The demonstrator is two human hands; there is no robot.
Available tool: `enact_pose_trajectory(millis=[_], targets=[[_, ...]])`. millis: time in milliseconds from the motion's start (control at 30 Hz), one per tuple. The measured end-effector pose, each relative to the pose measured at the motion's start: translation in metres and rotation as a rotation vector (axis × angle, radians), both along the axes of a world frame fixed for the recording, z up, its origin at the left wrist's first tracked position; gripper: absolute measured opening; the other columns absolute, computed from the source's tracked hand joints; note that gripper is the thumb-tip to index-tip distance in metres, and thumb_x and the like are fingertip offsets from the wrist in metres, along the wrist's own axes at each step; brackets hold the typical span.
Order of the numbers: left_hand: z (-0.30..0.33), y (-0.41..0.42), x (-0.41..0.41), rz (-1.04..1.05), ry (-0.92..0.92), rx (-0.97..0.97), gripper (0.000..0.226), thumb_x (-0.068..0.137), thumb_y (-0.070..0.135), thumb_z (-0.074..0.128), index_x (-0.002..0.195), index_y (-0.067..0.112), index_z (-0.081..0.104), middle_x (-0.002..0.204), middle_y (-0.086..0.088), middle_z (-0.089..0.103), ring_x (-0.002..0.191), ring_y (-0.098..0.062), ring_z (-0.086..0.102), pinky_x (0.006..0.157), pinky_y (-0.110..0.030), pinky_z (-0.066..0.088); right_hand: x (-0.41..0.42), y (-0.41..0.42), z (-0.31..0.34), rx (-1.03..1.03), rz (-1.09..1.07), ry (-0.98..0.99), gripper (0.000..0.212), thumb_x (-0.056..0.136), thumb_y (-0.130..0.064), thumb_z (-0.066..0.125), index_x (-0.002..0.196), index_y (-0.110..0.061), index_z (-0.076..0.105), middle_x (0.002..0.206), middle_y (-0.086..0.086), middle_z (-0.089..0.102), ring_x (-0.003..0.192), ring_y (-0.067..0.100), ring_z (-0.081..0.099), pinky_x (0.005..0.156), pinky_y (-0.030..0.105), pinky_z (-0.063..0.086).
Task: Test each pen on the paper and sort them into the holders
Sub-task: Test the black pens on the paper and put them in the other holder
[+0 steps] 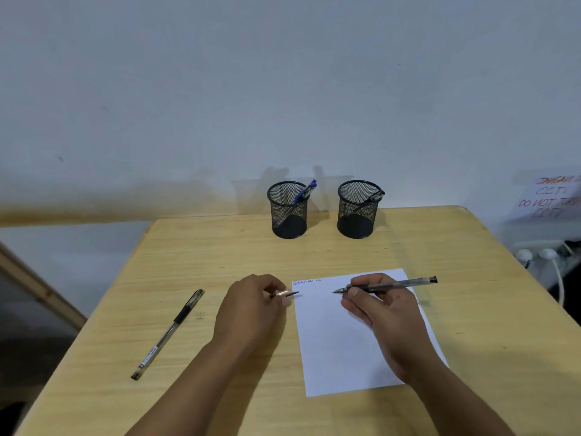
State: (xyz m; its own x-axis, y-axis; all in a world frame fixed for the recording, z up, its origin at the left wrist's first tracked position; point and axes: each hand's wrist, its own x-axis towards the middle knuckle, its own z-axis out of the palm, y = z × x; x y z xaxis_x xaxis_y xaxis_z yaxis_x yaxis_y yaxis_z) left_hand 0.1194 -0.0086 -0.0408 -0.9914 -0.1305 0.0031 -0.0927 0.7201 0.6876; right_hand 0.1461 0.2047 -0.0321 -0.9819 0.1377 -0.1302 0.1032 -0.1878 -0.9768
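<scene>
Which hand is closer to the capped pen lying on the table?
Left. The left hand sits just right of the capped pen on bare table; the right hand is farther right, over the paper.

Two holders stand side by side at the table's (220,388) far edge, upper centre of the frame: the left holder (288,210) and the right holder (358,209), a pen in each. The paper (345,341) lies at lower centre-right, and a loose pen (168,334) at lower left.
</scene>
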Motion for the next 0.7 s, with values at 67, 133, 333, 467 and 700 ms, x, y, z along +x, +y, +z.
enact_pose_trajectory(millis=[67, 133, 333, 467, 700], targets=[[0.004, 0.004, 0.009, -0.042, 0.030, 0.051, 0.008, 0.082, 0.029, 0.071, 0.081, 0.037, 0.068, 0.084, 0.024, 0.066, 0.084, 0.004, 0.056, 0.066, -0.023, 0.045, 0.001, -0.002, 0.003, -0.023, 0.011, 0.011, 0.009, 0.091, 0.000, 0.064, 0.091, -0.007, 0.070, 0.083, 0.010, 0.076, 0.087, 0.025, 0.076, 0.091, 0.043, 0.057], [0.007, 0.008, 0.016, -0.088, 0.059, 0.076, 0.009, 0.083, 0.029, 0.071, 0.082, 0.037, 0.068, 0.086, 0.029, 0.065, 0.087, 0.005, 0.055, 0.070, -0.021, 0.045, 0.004, -0.005, 0.008, 0.007, 0.030, 0.033, 0.008, 0.091, -0.001, 0.065, 0.091, -0.007, 0.070, 0.084, 0.012, 0.076, 0.085, 0.025, 0.076, 0.088, 0.039, 0.058], [0.017, 0.020, 0.029, -0.170, 0.134, 0.134, 0.010, 0.081, 0.029, 0.074, 0.084, 0.036, 0.069, 0.088, 0.027, 0.065, 0.086, -0.001, 0.054, 0.071, -0.020, 0.041, 0.012, -0.012, 0.016, 0.180, 0.096, 0.092, 0.010, 0.088, -0.004, 0.070, 0.090, -0.013, 0.068, 0.081, 0.006, 0.077, 0.078, 0.021, 0.076, 0.081, 0.036, 0.059], [0.018, 0.026, 0.035, -0.197, 0.152, 0.167, 0.011, 0.081, 0.029, 0.076, 0.083, 0.037, 0.069, 0.089, 0.027, 0.065, 0.085, -0.001, 0.053, 0.072, -0.021, 0.042, 0.016, -0.012, 0.015, 0.265, 0.129, 0.111, 0.012, 0.086, -0.005, 0.073, 0.090, -0.016, 0.068, 0.082, 0.002, 0.077, 0.079, 0.016, 0.074, 0.079, 0.032, 0.058], [0.017, 0.029, 0.036, -0.248, 0.159, 0.214, 0.015, 0.081, 0.023, 0.076, 0.088, 0.036, 0.075, 0.087, 0.024, 0.069, 0.087, -0.003, 0.058, 0.078, -0.021, 0.046, 0.022, -0.008, 0.011, 0.260, 0.094, 0.123, 0.013, 0.080, -0.003, 0.079, 0.085, -0.014, 0.073, 0.083, -0.001, 0.078, 0.083, 0.012, 0.075, 0.075, 0.024, 0.058]])
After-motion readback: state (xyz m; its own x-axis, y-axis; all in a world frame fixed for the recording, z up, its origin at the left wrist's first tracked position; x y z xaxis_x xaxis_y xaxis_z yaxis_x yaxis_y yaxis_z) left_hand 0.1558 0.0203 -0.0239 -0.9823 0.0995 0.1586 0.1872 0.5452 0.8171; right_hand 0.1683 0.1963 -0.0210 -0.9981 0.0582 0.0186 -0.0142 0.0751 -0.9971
